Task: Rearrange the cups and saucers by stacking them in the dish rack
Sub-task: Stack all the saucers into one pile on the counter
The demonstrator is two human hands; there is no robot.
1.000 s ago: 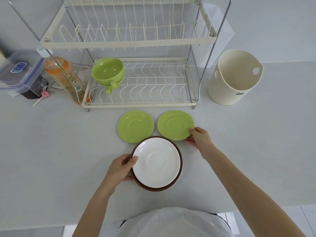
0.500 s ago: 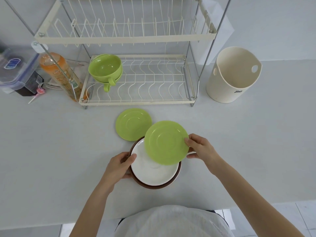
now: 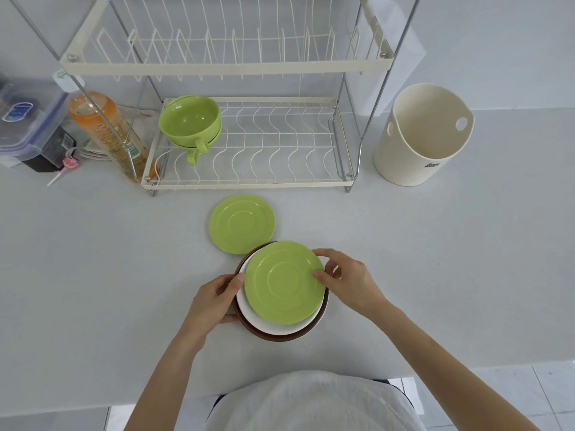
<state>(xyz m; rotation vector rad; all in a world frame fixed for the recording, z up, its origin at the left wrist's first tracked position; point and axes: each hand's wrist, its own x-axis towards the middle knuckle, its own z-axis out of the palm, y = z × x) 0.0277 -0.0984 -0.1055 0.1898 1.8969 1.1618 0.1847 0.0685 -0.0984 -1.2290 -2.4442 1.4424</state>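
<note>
A green saucer [image 3: 283,283] lies on a white saucer [image 3: 273,325], which sits on a brown saucer [image 3: 280,336] near the counter's front. My right hand [image 3: 345,279] pinches the green saucer's right rim. My left hand [image 3: 214,298] grips the stack's left edge. A second green saucer [image 3: 242,223] lies flat just behind the stack. Two stacked green cups [image 3: 190,123] stand at the left end of the cream dish rack's [image 3: 249,182] lower shelf.
A cream bucket [image 3: 423,135] stands right of the rack. An orange bottle [image 3: 105,132], a clear plastic box [image 3: 28,119] and a pink lollipop [image 3: 65,166] sit to the left. The rack's upper shelf [image 3: 224,68] holds nothing.
My right hand lifted the right green saucer off the counter and carried it back onto the white saucer. My left hand stayed on the stack's edge.
</note>
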